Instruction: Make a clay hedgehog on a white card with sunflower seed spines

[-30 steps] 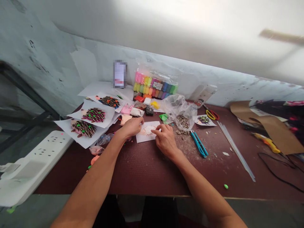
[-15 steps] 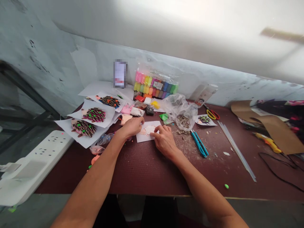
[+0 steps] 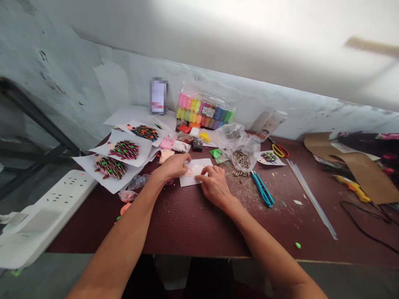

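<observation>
One card (image 3: pixel 186 182) lies flat on the table (image 3: pixel 181 226) between the left hand (image 3: pixel 174 165) and the right hand (image 3: pixel 215 183), a pale, orange-edged patch (image 3: pixel 196 169) on it. The left hand's bent fingers are at the card's left edge; whether they pinch it, I cannot tell. The right hand's thumb and curled fingers reach over its right side, their grip likewise unclear. Seeds (image 3: pixel 241 173) and a blue tool (image 3: pixel 262 189) lie near the right hand; a white pack (image 3: pixel 181 146) lies just beyond the left.
</observation>
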The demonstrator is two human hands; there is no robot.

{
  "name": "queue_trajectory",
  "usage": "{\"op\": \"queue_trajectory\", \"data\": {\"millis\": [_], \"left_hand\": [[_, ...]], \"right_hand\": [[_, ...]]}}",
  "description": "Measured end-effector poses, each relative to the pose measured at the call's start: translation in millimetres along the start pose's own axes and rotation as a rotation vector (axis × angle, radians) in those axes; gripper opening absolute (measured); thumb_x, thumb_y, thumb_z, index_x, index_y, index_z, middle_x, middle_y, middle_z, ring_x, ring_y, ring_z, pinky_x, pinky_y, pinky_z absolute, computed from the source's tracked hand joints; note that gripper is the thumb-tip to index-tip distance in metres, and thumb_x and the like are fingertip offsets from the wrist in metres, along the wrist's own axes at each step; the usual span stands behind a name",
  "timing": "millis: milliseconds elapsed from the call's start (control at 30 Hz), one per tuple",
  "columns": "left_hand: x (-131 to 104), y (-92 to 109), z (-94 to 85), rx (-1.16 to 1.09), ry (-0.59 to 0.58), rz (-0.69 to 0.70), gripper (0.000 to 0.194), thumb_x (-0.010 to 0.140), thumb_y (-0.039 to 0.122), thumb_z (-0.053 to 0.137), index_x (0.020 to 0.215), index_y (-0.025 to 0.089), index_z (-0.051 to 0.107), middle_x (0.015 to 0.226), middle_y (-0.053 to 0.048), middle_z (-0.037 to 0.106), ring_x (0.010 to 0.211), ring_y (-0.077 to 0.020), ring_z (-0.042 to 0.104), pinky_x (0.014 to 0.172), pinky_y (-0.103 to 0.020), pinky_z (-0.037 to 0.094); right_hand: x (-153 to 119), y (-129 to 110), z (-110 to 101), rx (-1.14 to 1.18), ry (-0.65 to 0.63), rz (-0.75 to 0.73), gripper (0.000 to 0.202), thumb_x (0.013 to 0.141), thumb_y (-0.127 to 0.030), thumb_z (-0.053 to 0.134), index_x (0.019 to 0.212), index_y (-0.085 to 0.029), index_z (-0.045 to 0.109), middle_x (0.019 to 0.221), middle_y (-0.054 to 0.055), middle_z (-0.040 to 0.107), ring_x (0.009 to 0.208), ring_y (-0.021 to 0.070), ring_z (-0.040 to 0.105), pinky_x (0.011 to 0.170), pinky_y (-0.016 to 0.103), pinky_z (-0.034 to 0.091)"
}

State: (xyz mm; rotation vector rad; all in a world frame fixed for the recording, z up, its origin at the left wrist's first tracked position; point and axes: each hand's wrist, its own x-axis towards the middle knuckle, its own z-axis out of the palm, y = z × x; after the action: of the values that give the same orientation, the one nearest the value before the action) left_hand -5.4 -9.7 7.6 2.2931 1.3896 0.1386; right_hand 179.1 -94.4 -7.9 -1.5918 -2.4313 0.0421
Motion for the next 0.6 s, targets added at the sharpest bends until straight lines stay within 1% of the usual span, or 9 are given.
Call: {"op": "queue_trajectory", "data": {"millis": [133, 233, 333, 400, 433, 600], "left_hand": [[0, -5, -3.1, -0.069, -0.058, 0.041, 0.047, 0.077, 0.019, 0.053, 0.123, 0.014, 0.060, 0.112, -0.010, 0.071, 0.102, -0.0244, 0.064, 0.087, -0.030, 0.047], [0, -10, -5.0, -0.122, -0.097, 0.065, 0.050, 0.078, 0.029, 0.056, 0.126, 0.014, 0.058, 0.113, -0.010, 0.070, 0.100, -0.0239, 0.064, 0.087, -0.030, 0.048], [0, -12, -5.4, -0.146, -0.136, 0.093, 0.070, 0.070, 0.040, 0.067, 0.134, 0.014, 0.053, 0.121, -0.010, 0.066, 0.102, -0.0242, 0.063, 0.088, -0.030, 0.048], [0, -11, -4.6, -0.130, -0.149, 0.100, 0.082, 0.064, 0.040, 0.073, 0.138, 0.015, 0.049, 0.125, -0.010, 0.064, 0.105, -0.0249, 0.062, 0.090, -0.030, 0.047], [0, -10, -4.1, -0.113, -0.154, 0.099, 0.084, 0.062, 0.040, 0.075, 0.139, 0.016, 0.049, 0.125, -0.010, 0.064, 0.106, -0.0253, 0.062, 0.091, -0.030, 0.047], [0, -6, -3.3, -0.055, -0.156, 0.081, 0.078, 0.063, 0.039, 0.074, 0.136, 0.018, 0.057, 0.118, -0.009, 0.065, 0.104, -0.0255, 0.061, 0.089, -0.030, 0.046]], "right_hand": [[-1, -1, 1, 0.020, 0.004, 0.014, 0.029, 0.089, -0.014, 0.055, 0.105, -0.029, 0.074, 0.107, 0.007, 0.063, 0.097, 0.0223, 0.044, 0.083, 0.037, 0.026], [-1, -1, 1, 0.024, 0.004, 0.024, 0.030, 0.088, -0.014, 0.055, 0.106, -0.029, 0.074, 0.107, 0.007, 0.063, 0.097, 0.0224, 0.044, 0.082, 0.037, 0.026], [-1, -2, 1, 0.028, 0.004, 0.033, 0.031, 0.088, -0.013, 0.055, 0.106, -0.029, 0.075, 0.107, 0.007, 0.063, 0.097, 0.0225, 0.044, 0.081, 0.037, 0.026], [-1, -3, 1, 0.029, 0.005, 0.035, 0.031, 0.088, -0.013, 0.055, 0.105, -0.029, 0.075, 0.106, 0.007, 0.062, 0.097, 0.0226, 0.044, 0.081, 0.037, 0.026], [-1, -3, 1, 0.029, 0.007, 0.034, 0.031, 0.088, -0.014, 0.055, 0.105, -0.029, 0.075, 0.106, 0.007, 0.062, 0.097, 0.0227, 0.044, 0.081, 0.037, 0.026], [-1, 0, 2, 0.071, 0.058, 0.039, 0.033, 0.087, -0.010, 0.054, 0.104, -0.028, 0.075, 0.103, 0.006, 0.063, 0.095, 0.0215, 0.045, 0.081, 0.036, 0.028]]}}
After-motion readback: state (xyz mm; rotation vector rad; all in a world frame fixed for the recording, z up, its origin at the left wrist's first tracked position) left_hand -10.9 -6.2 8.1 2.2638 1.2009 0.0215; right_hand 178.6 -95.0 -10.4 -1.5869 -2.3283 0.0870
